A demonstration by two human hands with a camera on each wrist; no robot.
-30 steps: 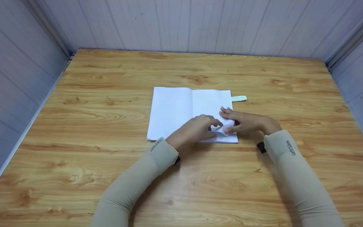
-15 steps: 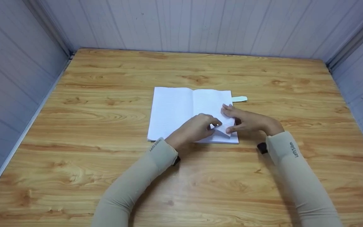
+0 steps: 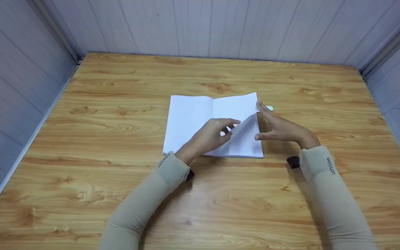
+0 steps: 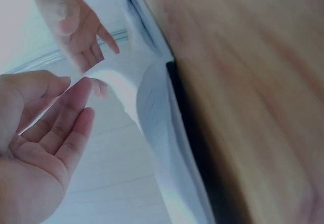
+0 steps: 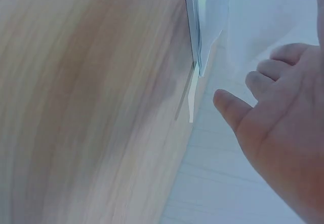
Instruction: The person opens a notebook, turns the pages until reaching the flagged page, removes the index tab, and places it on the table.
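A lined notebook (image 3: pixel 189 118) lies spread on the table. Its right-hand page (image 3: pixel 236 107) is lifted and curves up from the spine over the pages below. My left hand (image 3: pixel 210 133) is at the page's near edge, index finger stretched over the paper. In the left wrist view the left thumb and fingertips (image 4: pixel 87 84) stand a little apart, right at the page's raised edge. My right hand (image 3: pixel 283 130) is at the outer edge, its long fingers against the upturned page and its thumb spread away toward the notebook's lower right side.
A pale green strip (image 3: pixel 270 108) sticks out from the notebook's right side. The wood-grain table (image 3: pixel 116 86) extends around it, with light panelled walls (image 3: pixel 193 27) at the back and both sides. Beige sleeves (image 3: pixel 151 194) cover both forearms.
The right-hand page has risen from a bent lower corner to a raised sheet. My left hand has moved slightly up and left; my right hand has shifted right, its fingers spreading wider.
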